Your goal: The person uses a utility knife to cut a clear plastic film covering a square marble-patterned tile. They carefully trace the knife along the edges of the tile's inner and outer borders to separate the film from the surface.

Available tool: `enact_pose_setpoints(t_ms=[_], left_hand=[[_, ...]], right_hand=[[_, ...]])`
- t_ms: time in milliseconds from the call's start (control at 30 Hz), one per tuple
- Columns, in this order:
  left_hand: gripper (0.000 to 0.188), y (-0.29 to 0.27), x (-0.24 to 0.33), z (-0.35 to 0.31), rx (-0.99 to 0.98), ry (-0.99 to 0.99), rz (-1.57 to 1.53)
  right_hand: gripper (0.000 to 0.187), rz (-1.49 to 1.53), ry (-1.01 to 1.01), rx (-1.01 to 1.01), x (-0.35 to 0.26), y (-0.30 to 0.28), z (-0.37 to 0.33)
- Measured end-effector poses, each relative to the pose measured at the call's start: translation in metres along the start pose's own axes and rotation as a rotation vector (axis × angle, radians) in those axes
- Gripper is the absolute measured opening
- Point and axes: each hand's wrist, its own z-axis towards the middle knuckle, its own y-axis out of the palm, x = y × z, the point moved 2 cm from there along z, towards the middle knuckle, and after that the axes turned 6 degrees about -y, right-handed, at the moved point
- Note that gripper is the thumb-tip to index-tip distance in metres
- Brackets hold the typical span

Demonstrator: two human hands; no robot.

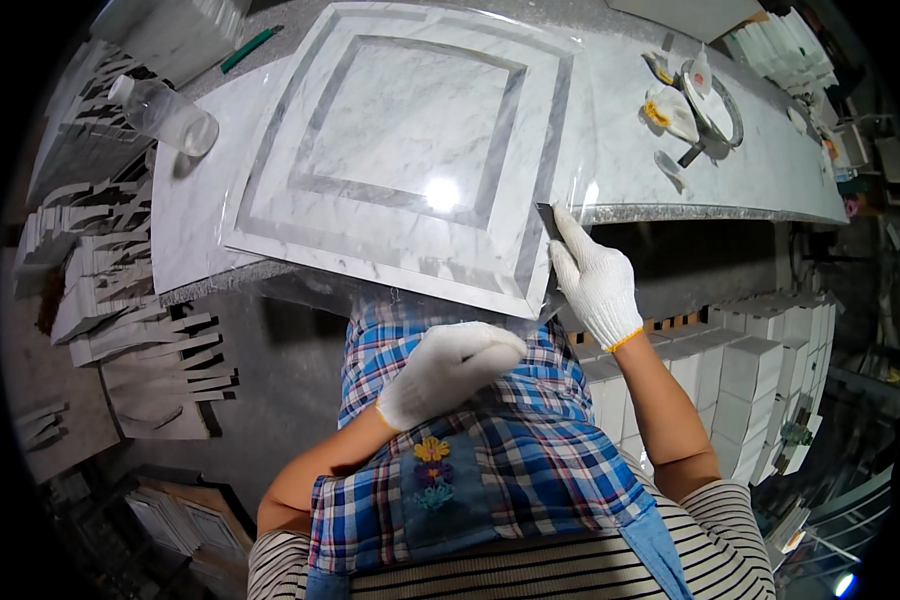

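A white marble-look panel (418, 112) with two grey inlaid frames lies tilted on the worktop, its near corner jutting past the front edge toward me. Clear plastic film (330, 290) shows around and below it. My right hand (595, 285), in a white knitted glove, is at the panel's right edge. Its fingers are closed on a small dark flat piece (547, 220) against that edge. My left hand (450, 370), gloved alike and slightly blurred, hovers before my plaid apron (560, 470), short of the panel. Its fingers are curled together; whatever they hold, if anything, is hidden.
On the worktop (185, 235) a clear bottle (185, 125) leans at the left, near a green marker (248, 50). At the right sit a round dish (712, 105) and a crumpled white glove (672, 113). Stacked tiles (750, 370) stand below right; stone strips (185, 350) lie left.
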Motion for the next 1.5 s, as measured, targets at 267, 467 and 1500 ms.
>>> enact_pose_setpoints(t_ms=[267, 467, 1500], left_hand=[[0.031, 0.024, -0.047, -0.018, -0.056, 0.057, 0.218], [0.035, 0.026, -0.049, -0.017, -0.111, 0.02, 0.238], [0.029, 0.018, -0.024, -0.001, -0.006, -0.836, -0.711]], right_hand=[[0.044, -0.025, -0.107, -0.005, -0.019, 0.005, -0.03], [0.047, -0.058, -0.087, -0.083, -0.03, 0.006, -0.043], [0.046, -0.179, -0.38, -0.297, -0.021, -0.011, -0.024]])
